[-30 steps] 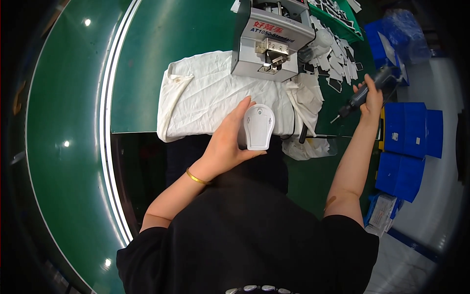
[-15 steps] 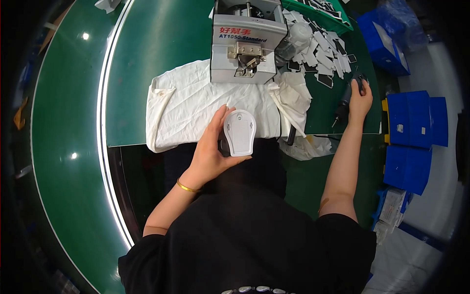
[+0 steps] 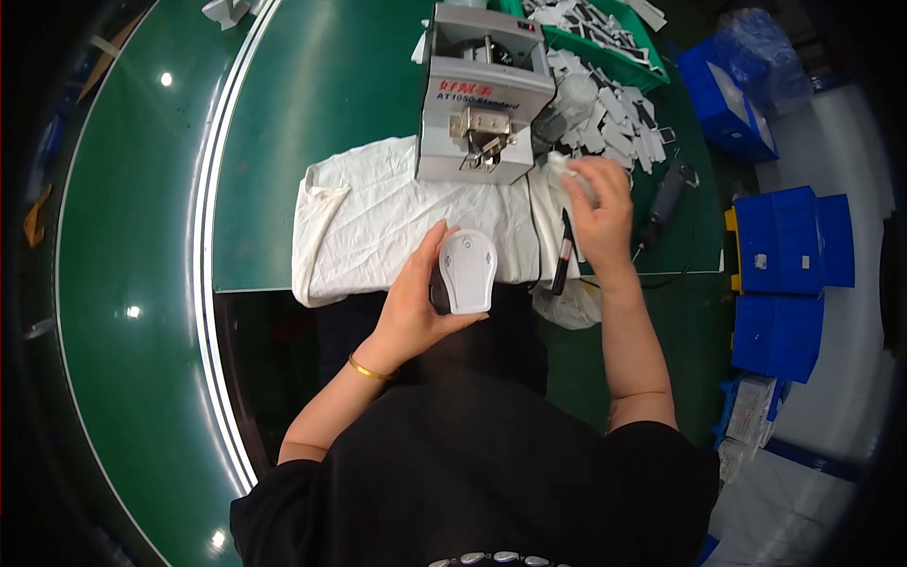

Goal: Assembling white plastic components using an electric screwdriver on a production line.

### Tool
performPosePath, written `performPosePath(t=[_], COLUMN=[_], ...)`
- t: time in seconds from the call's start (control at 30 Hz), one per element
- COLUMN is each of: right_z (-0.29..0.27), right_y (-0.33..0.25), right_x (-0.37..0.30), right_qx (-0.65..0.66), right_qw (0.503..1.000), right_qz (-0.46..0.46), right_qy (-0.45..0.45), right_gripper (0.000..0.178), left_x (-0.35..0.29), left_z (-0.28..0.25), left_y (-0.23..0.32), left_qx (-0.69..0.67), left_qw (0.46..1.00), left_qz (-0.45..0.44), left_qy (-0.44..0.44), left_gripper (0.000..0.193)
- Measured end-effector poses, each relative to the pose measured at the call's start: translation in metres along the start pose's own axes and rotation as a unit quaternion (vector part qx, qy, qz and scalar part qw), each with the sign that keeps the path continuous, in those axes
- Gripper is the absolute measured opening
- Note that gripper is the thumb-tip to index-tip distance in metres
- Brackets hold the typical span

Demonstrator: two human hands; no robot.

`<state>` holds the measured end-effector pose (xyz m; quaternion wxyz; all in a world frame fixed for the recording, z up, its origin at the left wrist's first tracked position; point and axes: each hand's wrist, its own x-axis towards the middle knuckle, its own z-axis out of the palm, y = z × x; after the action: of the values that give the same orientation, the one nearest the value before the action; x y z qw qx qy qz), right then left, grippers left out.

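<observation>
In my left hand (image 3: pixel 414 298) is a white plastic housing (image 3: pixel 470 272), rounded and wider at the top, its recessed face turned up. The thumb grips its lower edge and the fingers its left side. My right hand (image 3: pixel 602 210) pinches a crumpled white cloth (image 3: pixel 556 213) to the right of the machine. A dark electric screwdriver (image 3: pixel 666 200) lies on the table to the right of that hand. A black pen-like stick (image 3: pixel 564 257) lies upright in view beside the cloth.
A grey machine (image 3: pixel 482 104) stands at the back on a spread white cloth (image 3: pixel 368 222). Behind it on the right are many small white and black pieces (image 3: pixel 614 128) and a green bin (image 3: pixel 652 71). Blue bins (image 3: pixel 779 241) stand at far right.
My right hand has let go of the electric screwdriver, which now lies on the table, and has moved left to the crumpled cloth. My left hand still holds the housing.
</observation>
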<state>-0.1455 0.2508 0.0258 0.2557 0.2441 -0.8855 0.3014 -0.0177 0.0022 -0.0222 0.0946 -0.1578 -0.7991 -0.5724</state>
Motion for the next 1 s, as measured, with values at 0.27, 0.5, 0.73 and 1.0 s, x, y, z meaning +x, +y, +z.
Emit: performPosePath(t=[0.27,0.5,0.73,1.0], right_z=[-0.027,-0.023,-0.027,-0.032], right_y=[0.007,0.003,0.007,0.002], right_x=[0.094,0.101,0.109,0.091], right_qx=[-0.098,-0.163,-0.154,-0.113], right_qw=[0.995,0.982,0.979,0.990], right_qz=[0.010,-0.019,-0.024,-0.022], right_qy=[-0.003,-0.091,-0.130,-0.082], right_gripper=[0.017,0.017,0.017,0.019], left_x=[-0.005,-0.008,-0.003,-0.003], left_z=[0.002,0.003,0.001,0.004], left_y=[-0.004,-0.004,-0.003,-0.004], left_qx=[-0.005,-0.006,0.014,-0.008], left_qw=[1.000,1.000,1.000,1.000], left_qz=[-0.012,-0.018,0.007,0.011], left_qy=[-0.012,-0.004,0.011,0.019], left_gripper=[0.115,0.114,0.112,0.114])
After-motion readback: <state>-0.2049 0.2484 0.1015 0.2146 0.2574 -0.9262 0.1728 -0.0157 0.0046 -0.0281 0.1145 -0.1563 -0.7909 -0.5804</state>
